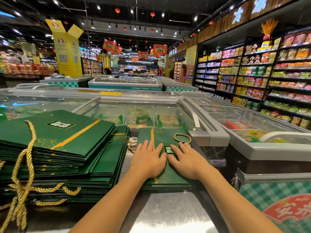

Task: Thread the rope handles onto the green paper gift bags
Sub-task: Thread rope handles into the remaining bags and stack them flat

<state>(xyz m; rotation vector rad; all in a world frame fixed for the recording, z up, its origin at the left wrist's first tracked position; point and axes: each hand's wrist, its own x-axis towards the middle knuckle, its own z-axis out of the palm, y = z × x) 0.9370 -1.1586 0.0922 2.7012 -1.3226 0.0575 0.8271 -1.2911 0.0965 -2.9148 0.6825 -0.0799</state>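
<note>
While both palms lie flat on the top green gift bag point(168, 176) of a low pile on the steel counter point(168, 214), the left hand point(148, 159) and right hand point(184, 159) sit side by side, fingers straight and spread, gripping nothing. One gold rope handle point(182, 134) loops at the bag's far end, just past the right fingertips. To the left rises a taller stack of green bags point(58, 133) with loose gold ropes point(32, 135) draped over its near side, and glass-topped freezers point(208, 137) stand behind.
</note>
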